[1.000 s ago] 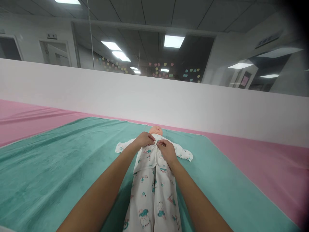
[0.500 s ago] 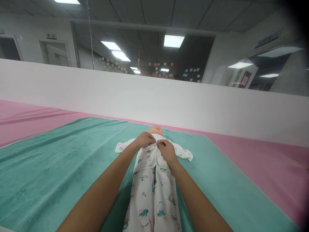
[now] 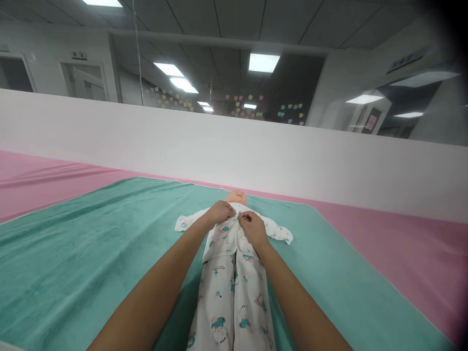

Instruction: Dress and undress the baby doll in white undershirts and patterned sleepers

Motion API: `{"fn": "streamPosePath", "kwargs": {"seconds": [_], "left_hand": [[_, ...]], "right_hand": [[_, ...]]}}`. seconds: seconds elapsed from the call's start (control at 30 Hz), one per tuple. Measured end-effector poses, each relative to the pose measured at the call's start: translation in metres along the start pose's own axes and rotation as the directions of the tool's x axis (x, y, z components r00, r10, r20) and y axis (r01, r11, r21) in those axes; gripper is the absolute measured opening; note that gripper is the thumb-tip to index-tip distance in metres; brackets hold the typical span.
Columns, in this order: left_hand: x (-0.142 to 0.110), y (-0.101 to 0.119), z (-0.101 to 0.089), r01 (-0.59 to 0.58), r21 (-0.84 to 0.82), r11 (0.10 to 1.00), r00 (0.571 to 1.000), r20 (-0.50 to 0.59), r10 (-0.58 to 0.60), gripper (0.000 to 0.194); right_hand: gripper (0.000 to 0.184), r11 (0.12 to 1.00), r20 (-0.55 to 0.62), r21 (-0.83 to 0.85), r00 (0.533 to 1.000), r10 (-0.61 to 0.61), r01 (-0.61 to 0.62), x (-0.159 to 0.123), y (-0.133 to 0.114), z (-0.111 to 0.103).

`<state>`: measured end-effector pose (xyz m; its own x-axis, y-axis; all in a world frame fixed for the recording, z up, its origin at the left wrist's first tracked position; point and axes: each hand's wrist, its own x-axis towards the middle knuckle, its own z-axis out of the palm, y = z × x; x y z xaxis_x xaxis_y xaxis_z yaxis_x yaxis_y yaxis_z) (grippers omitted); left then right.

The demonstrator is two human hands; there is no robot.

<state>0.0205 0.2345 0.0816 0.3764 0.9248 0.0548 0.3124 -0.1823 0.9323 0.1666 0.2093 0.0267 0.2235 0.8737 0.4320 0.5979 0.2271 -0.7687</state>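
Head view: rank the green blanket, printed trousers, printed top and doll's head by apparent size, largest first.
1. Green blanket
2. Printed trousers, helped by lying nearer the camera
3. Printed top, partly covered
4. Doll's head

No text can be read with certainty. Above the doorway (image 3: 86, 80) at upper left, a small sign (image 3: 79, 55) bears a row of marks too tiny to make out. On the white patterned trousers (image 3: 252, 287), a short line of what looks like lettering sits above a small printed figure, illegible at this size. Any writing on the pink sheet (image 3: 371, 122) at upper right is too blurred to tell
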Motion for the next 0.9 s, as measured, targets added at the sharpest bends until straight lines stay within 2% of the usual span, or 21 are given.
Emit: {"fn": "streamPosePath", "kwargs": {"seconds": [0.13,0.3,0.43,0.57,0.67,0.77,0.9], "left_hand": [[0.001,-0.002,-0.001,0.006,-0.014,1.000,1.000,0.007,-0.005,0.017],[0.003,-0.004,-0.003,0.008,-0.021,1.000,1.000,0.023,-0.007,0.011],[0.002,-0.004,-0.004,-0.009,-0.006,1.000,1.000,0.018,0.009,0.014],[0.005,-0.009,-0.002,-0.067,0.049,0.997,0.996,-0.052,0.069,0.022],[0.011,-0.015,0.003,-0.125,0.114,0.986,0.981,-0.138,0.140,0.019],[0.018,-0.021,0.013,-0.177,0.190,0.966,0.950,-0.223,0.218,0.020],[0.026,-0.027,0.027,-0.224,0.275,0.935,0.920,-0.258,0.296,0.030]], "right_hand": [[0.020,1.000,-0.011,0.008,1.000,0.004,-0.004,-0.002,0.001,0.000],[0.018,1.000,-0.025,0.012,1.000,0.010,-0.009,-0.002,0.002,0.001],[0.020,0.999,-0.020,0.040,1.000,0.003,-0.002,-0.002,0.002,0.001],[0.026,0.998,-0.017,0.070,1.000,0.001,0.000,-0.001,0.003,0.001],[0.026,0.997,-0.026,0.079,1.000,-0.001,0.003,-0.001,0.004,0.003],[0.026,0.993,-0.023,0.091,0.997,-0.073,0.075,0.000,0.005,0.003],[0.030,0.983,0.040,0.094,0.986,-0.162,0.157,0.001,0.004,0.001]]}}
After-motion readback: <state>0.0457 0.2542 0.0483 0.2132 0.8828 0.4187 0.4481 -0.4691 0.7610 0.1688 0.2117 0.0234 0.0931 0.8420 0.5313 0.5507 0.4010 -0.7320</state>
